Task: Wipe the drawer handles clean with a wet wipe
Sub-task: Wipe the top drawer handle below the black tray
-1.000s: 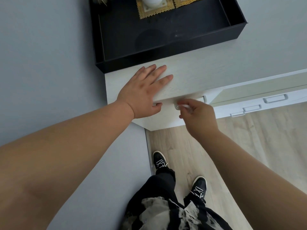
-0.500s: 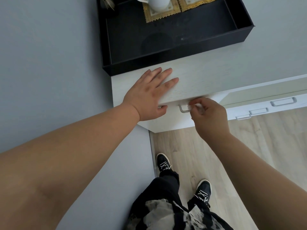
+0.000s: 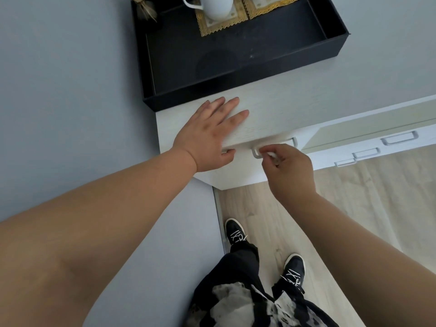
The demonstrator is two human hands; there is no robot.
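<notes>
- The left hand [image 3: 207, 135] lies flat, fingers straight, on the pale surface [image 3: 283, 107], its thumb hooked under the front edge.
- The right hand [image 3: 289, 166] pinches a white wet wipe [image 3: 272, 155] against the drawer handle [image 3: 257, 154], just right of the left thumb.
- More handles [image 3: 400, 138] sit farther right.
- A black tray [image 3: 236, 90] lies just beyond the left fingertips.
- No writing is legible.

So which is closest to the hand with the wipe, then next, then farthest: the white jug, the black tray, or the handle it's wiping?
From the right hand:
1. Drawer handle, at its fingertips, touching.
2. Black tray, farther back on the cabinet top.
3. White jug, at the tray's far end.
</notes>
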